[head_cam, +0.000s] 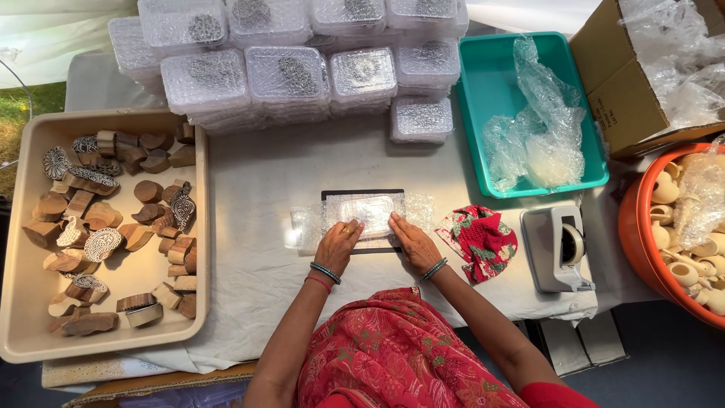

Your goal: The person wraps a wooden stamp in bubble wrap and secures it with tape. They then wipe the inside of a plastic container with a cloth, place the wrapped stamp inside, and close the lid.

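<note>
Hands — left point(337, 243), right point(411, 240) — pressed flat, grip open, on bubble-wrapped packet point(362, 214).

Your left hand point(337, 243) and right hand point(412, 240) press flat on a bubble-wrapped packet point(361, 215) lying over a black mat point(332, 196), beige tray of wooden stamps point(30, 227) well left, tape dispenser point(557, 248) right.

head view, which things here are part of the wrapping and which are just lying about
In use:
left hand
right hand
bubble-wrapped block
black mat

Lying about:
tape dispenser
red floral cloth
beige tray of wooden stamps
teal tray
stacked wrapped packs
</note>
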